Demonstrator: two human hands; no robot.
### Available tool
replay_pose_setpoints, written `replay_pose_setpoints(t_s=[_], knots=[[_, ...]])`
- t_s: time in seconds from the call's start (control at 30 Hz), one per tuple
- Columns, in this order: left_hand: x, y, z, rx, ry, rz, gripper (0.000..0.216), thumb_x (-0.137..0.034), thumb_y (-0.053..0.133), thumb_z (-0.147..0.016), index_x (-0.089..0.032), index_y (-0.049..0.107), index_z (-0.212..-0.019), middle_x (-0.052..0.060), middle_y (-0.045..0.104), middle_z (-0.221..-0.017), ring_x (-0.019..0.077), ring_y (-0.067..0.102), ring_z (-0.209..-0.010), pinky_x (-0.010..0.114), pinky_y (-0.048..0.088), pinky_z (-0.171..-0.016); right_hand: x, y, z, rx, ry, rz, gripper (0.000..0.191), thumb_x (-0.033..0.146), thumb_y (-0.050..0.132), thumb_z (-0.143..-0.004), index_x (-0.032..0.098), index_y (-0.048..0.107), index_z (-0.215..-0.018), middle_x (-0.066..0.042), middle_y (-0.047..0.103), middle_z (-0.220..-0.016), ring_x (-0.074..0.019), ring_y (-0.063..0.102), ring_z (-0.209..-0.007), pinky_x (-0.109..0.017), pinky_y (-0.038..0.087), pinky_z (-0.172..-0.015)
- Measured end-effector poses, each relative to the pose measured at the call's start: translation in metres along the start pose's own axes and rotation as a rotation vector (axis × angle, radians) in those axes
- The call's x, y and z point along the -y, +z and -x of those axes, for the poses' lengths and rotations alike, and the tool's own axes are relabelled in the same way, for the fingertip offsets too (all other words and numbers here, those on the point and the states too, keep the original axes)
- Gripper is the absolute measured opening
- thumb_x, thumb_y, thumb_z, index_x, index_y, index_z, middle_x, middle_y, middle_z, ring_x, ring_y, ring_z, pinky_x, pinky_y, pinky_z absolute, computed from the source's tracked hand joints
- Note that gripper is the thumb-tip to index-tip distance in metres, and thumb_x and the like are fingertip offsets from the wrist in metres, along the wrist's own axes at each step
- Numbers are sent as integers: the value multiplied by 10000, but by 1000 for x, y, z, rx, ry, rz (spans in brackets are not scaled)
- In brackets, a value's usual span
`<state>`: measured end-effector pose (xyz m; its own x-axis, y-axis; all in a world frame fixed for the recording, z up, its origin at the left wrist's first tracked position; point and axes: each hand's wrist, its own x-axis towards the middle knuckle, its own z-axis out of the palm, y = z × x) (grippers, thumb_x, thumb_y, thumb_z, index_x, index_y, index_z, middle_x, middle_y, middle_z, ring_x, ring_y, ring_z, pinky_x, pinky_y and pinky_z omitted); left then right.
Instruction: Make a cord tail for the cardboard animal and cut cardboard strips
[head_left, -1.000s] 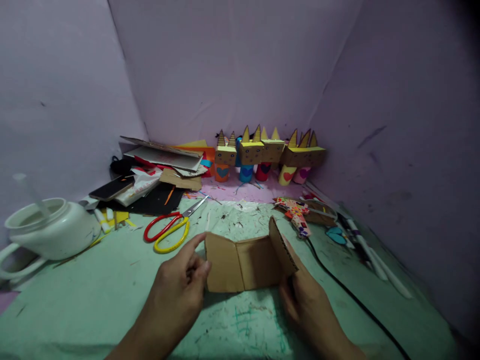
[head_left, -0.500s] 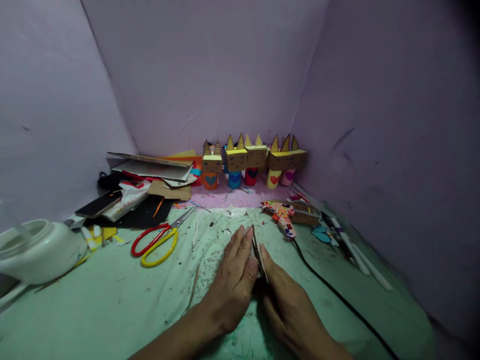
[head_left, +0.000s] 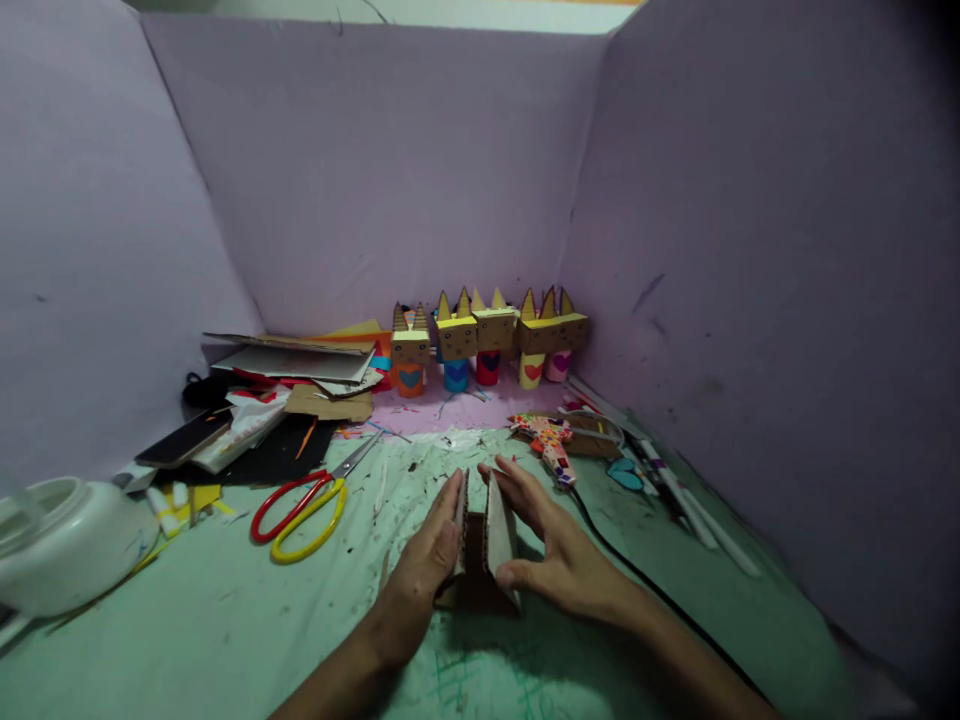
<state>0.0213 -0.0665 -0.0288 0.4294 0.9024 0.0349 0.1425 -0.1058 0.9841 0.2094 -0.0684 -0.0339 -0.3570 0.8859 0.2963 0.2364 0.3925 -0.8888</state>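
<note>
A folded piece of cardboard (head_left: 501,530) stands on the green cloth in front of me, its two side flaps raised with a gap between them. Its inside is brown and the right flap's outer face is whitish. My left hand (head_left: 420,570) lies along the left flap, fingers straight and together. On the other side, my right hand (head_left: 559,550) grips the right flap, with the thumb low and the fingers at its far upper edge. The hot glue gun (head_left: 551,445), wrapped in flowered paper, lies beyond my right hand. Open scissors (head_left: 307,510) rest beyond my left hand.
Several cardboard-headed figures (head_left: 456,345) stand along the back. Cardboard and paper scraps (head_left: 300,365) are piled at back left. A white teapot-like pot (head_left: 75,545) sits at far left. White sticks (head_left: 705,515) lie at right, near the black cord (head_left: 630,560). Lilac walls enclose three sides.
The cardboard's flaps, pressed nearly together before, now stand apart with the inside showing. My right hand has moved up and its fingers have spread along the flap. The view has tilted up.
</note>
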Motion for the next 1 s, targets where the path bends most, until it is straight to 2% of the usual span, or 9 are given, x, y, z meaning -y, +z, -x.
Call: replay_pose_setpoints(t_s=[0.1,0.3,0.5,0.7,0.83,1.0], knots=[[2,1,1,2,4,33,564,-469,275,-884,-208,229,-1381,-14,168,-1465,181,113,-1342,363,56,-1110,1,2,3,84,-8,141,828,404,632,-726,227,176,-1393,-97,220,-1453,-264,202,-1320,-476,168,-1069],[5,3,0,-22,5,125,579,-450,289,-881,-158,235,-1378,14,176,-1464,165,133,-1338,333,72,-1111,6,0,0,183,-24,202,845,382,624,-740,232,120,-1403,-70,180,-1462,-258,191,-1324,-467,172,-1073],[4,4,-2,-13,23,46,584,-444,304,-877,-151,233,-1377,9,183,-1462,165,133,-1338,333,68,-1111,-2,6,4,151,-41,157,878,414,607,-749,246,49,-1405,-48,109,-1480,-226,138,-1339,-455,131,-1084],[4,5,-2,-4,31,-26,577,-426,274,-882,-144,217,-1382,10,161,-1465,164,119,-1340,344,58,-1111,-1,7,3,154,-41,152,872,435,594,-752,196,70,-1408,-84,121,-1476,-228,135,-1340,-444,125,-1087],[2,5,-2,7,43,-67,593,-435,255,-879,-133,200,-1386,18,136,-1468,162,106,-1342,342,58,-1110,-2,8,4,134,-47,135,868,451,590,-749,222,73,-1407,-72,130,-1476,-223,144,-1339,-444,131,-1085],[3,6,-1,1,28,-42,602,-434,255,-879,-127,179,-1390,22,110,-1473,159,88,-1344,339,60,-1108,-4,13,4,90,-38,120,1012,558,633,-649,196,69,-1408,-100,111,-1477,-249,135,-1339,-445,132,-1083]])
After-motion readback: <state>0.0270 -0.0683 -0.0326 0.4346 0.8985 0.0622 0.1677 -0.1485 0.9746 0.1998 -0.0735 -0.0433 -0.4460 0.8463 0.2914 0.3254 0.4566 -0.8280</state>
